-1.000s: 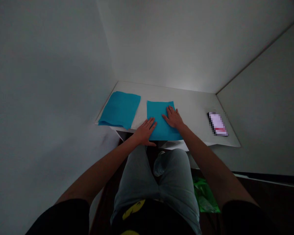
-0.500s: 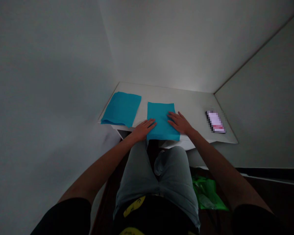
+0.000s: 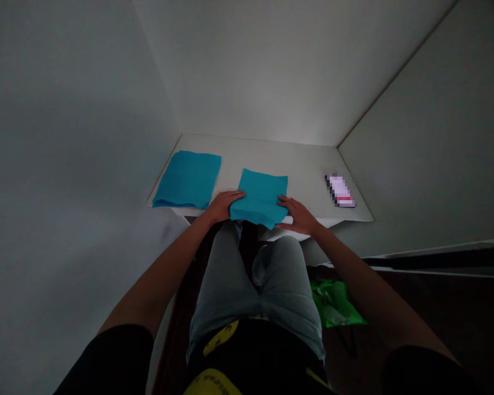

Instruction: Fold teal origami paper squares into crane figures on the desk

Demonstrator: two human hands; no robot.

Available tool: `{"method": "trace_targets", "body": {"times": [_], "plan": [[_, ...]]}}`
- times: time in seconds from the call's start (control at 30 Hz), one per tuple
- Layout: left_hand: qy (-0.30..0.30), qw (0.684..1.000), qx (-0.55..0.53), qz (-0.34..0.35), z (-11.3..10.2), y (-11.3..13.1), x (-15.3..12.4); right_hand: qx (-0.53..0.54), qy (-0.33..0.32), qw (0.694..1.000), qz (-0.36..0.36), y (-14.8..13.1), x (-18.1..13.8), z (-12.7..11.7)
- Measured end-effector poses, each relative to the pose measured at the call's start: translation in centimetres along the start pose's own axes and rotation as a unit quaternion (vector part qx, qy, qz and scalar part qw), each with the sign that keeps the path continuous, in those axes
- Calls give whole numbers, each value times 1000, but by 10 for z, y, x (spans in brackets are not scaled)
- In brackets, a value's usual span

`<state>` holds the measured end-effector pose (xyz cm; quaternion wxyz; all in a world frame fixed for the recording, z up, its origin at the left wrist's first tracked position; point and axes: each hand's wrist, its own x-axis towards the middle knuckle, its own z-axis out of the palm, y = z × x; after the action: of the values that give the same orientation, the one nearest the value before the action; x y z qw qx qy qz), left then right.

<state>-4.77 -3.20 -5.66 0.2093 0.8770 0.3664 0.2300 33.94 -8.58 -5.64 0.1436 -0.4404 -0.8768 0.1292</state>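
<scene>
A blue sheet (image 3: 260, 198), cloth or paper, lies on the white tabletop before me, slightly turned, its near edge wavy and hanging past the table's front. My left hand (image 3: 225, 205) holds its left side, fingers on top; the left thumb is hidden. At the opposite side, my right hand (image 3: 299, 216) grips the near right corner with fingers above and thumb at the lower edge. Farther left, a folded or stacked blue piece (image 3: 189, 178) of the same colour rests flat, with layers showing along its near edge.
A phone with a lit, blurred screen (image 3: 340, 190) lies at the right of the white table (image 3: 308, 164). Walls enclose the table at the left, back and right. A green plastic bag (image 3: 335, 304) sits on the dark floor, right of my legs.
The middle sheet has turned a little, and its near edge has gone from straight to wavy. Both hands have moved from lying flat on it to holding its sides. My view has shifted slightly.
</scene>
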Motion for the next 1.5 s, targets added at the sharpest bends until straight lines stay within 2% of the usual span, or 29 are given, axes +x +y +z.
{"method": "trace_targets", "body": {"times": [0.1, 0.13, 0.23, 0.3, 0.4, 0.47, 0.57, 0.67, 0.77, 0.83, 0.9, 1.0, 1.1, 1.23, 1.37, 1.5], "plan": [[15, 999, -42, -4, -2, 3, 3, 17, 29, 999, 13, -2, 3, 4], [25, 998, -47, -32, -2, 5, 3, 26, 31, 999, 10, -1, 4, 4], [68, 981, -15, -180, 4, 14, 6, 63, 60, 996, 33, 2, 10, 6], [90, 966, 5, -242, 8, 19, 10, 89, 100, 986, 98, 3, 16, 10], [113, 959, -5, -259, 13, 24, 19, 111, 154, 956, 223, 2, 28, 19], [114, 958, -7, -262, 17, 25, 23, 93, 177, 946, 255, 1, 34, 26], [127, 959, 30, -250, 23, 28, 27, 52, 210, 953, 214, 1, 38, 34], [153, 952, 109, -241, 30, 38, 31, 24, 235, 958, 160, 3, 35, 35], [103, 964, 164, -183, 40, 52, 42, -14, 201, 970, 134, 1, 31, 29], [42, 973, 172, -146, 48, 60, 54, -33, 147, 979, 134, -4, 28, 24], [-1, 974, 174, -143, 54, 63, 65, -51, 90, 985, 137, -12, 26, 19], [-10, 969, 184, -164, 56, 54, 72, -75, 34, 986, 146, -29, 24, 12], [1, 968, 191, -165, 51, 41, 71, -100, 31, 981, 165, -47, 31, 6], [11, 967, 202, -153, 48, 35, 65, -110, 54, 972, 200, -65, 67, 11], [-14, 968, 205, -145, 49, 32, 63, -26, 29, 980, 196, -81, 124, 35], [-31, 970, 201, -131, 49, 25, 62, 37, 42, 968, 245, -92, 163, 58]]}}
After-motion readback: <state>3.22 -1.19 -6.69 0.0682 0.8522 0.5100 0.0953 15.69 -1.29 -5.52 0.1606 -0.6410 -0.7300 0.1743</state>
